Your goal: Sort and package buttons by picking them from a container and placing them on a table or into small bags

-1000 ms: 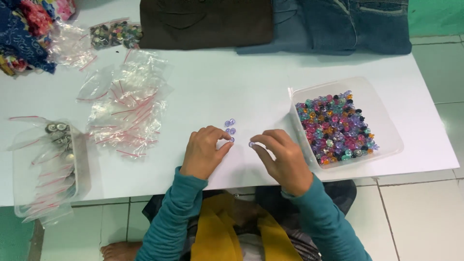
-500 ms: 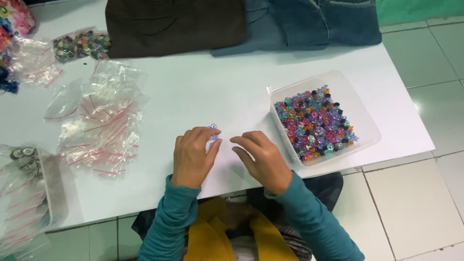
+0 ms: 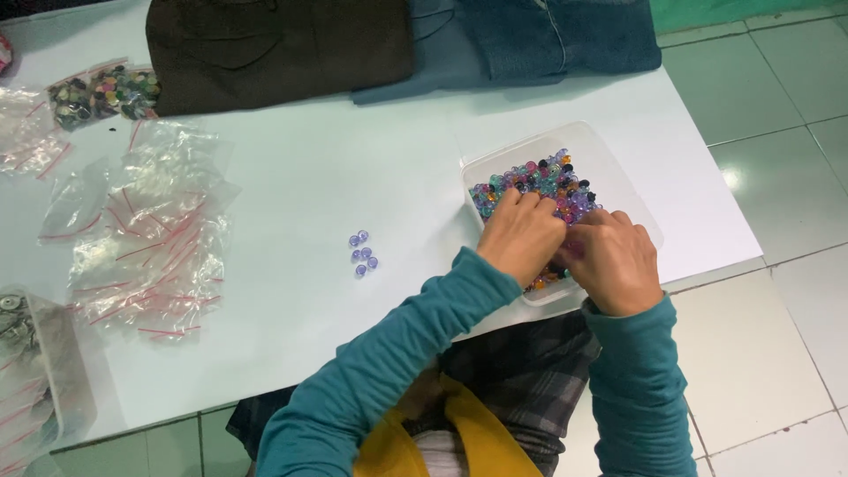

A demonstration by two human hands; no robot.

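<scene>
Both my hands are inside a clear plastic tub (image 3: 618, 168) full of several mixed-colour beads (image 3: 541, 179) at the right of the white table (image 3: 371, 168). My left hand (image 3: 523, 237) lies palm down on the beads with curled fingers. My right hand (image 3: 614, 259) is beside it, fingers bent into the beads. What the fingertips hold is hidden. A small cluster of purple beads (image 3: 362, 253) lies on the table to the left of my hands.
A heap of small clear zip bags (image 3: 159, 238) with red strips lies at the left. A bag of mixed buttons (image 3: 104, 92) sits at the far left. Brown cloth (image 3: 274, 44) and blue denim (image 3: 548, 35) lie along the far edge. A clear tub (image 3: 40, 371) stands at the near left corner.
Both hands have left the purple beads in the middle of the table and moved right into the bead tub. The purple cluster stays on the table.
</scene>
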